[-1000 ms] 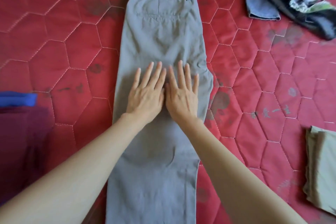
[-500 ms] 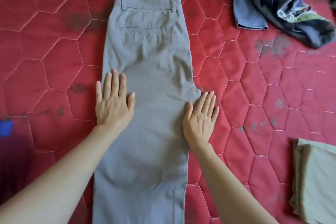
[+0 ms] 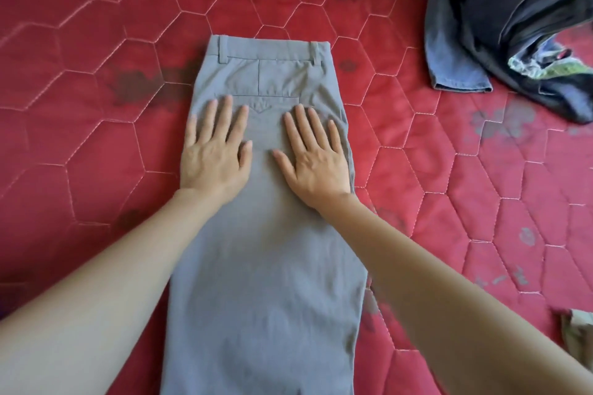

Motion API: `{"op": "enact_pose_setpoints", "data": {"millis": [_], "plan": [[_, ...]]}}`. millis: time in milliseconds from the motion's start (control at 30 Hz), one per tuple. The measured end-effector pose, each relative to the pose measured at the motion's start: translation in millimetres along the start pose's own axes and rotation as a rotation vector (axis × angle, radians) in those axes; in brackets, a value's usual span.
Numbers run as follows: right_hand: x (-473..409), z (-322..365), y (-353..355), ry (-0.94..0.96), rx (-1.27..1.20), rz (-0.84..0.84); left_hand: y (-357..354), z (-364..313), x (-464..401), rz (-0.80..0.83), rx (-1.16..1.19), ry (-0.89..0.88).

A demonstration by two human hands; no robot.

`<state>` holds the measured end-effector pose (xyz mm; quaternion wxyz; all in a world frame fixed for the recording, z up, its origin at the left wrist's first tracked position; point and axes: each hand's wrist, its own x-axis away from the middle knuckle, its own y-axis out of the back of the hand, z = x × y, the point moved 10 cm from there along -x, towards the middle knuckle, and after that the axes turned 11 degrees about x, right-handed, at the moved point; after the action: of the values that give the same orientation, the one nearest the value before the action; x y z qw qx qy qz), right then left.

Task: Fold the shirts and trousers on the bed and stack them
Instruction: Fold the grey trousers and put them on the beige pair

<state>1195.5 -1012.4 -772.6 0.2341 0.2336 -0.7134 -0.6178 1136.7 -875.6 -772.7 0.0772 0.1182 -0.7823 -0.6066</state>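
Grey trousers point(image 3: 263, 266) lie folded lengthwise on the red quilted bed point(image 3: 96, 144), waistband at the far end, legs running off the bottom of the view. My left hand point(image 3: 215, 154) lies flat on the seat just below the back pocket, fingers straight. Beside it, my right hand point(image 3: 316, 160) presses flat on the right half of the seat, fingers spread. Both palms rest on the cloth and hold nothing.
A heap of dark and blue-denim clothes point(image 3: 500, 29) lies at the far right of the bed. A corner of a folded beige garment point(image 3: 577, 333) shows at the right edge. The bed cover has dark stains.
Both hands slid up the trousers from mid-thigh toward the seat, after spreading outward to the edges half a second ago. The view has shifted forward and up the trousers.
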Motion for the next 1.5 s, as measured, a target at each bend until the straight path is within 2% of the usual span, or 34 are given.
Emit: {"op": "enact_pose_setpoints", "data": {"millis": [133,200,233,300,333,367,433,567,767,933,1100,1233,1400,1500], "plan": [[20,-47,-18,-0.358,-0.07,0.13,-4,31,-7,0.014,0.045,0.245],[19,-55,-9,-0.442,-0.062,0.107,4,26,-17,-0.004,0.013,0.193],[10,-49,3,-0.399,-0.06,0.044,9,14,-22,-0.021,0.012,0.075],[-22,-19,25,-0.176,-0.074,-0.075,12,-17,-29,-0.008,-0.039,-0.238],[-41,-1,29,-0.051,-0.062,-0.091,10,-24,-32,0.018,-0.065,-0.337],[-58,12,28,0.042,-0.031,-0.077,7,-23,-38,0.048,-0.066,-0.36],[-83,18,15,0.091,0.028,-0.012,2,-11,-52,0.073,-0.026,-0.264],[-97,-1,3,-0.028,-0.014,-0.03,-2,9,-73,0.03,0.022,-0.056],[-95,-15,4,-0.178,-0.028,0.007,4,22,-65,-0.019,0.125,0.037],[-37,-30,0,-0.333,-0.047,0.038,5,36,-2,-0.039,0.148,0.197],[51,-44,-4,-0.481,-0.071,0.05,8,34,66,-0.08,0.188,0.259],[62,-48,6,-0.457,-0.102,-0.035,22,35,82,-0.198,0.208,0.272],[18,-41,10,-0.403,-0.142,-0.101,24,54,36,-0.253,0.363,0.487],[2,-44,6,-0.419,-0.187,-0.163,26,45,18,-0.325,0.355,0.421]]}}
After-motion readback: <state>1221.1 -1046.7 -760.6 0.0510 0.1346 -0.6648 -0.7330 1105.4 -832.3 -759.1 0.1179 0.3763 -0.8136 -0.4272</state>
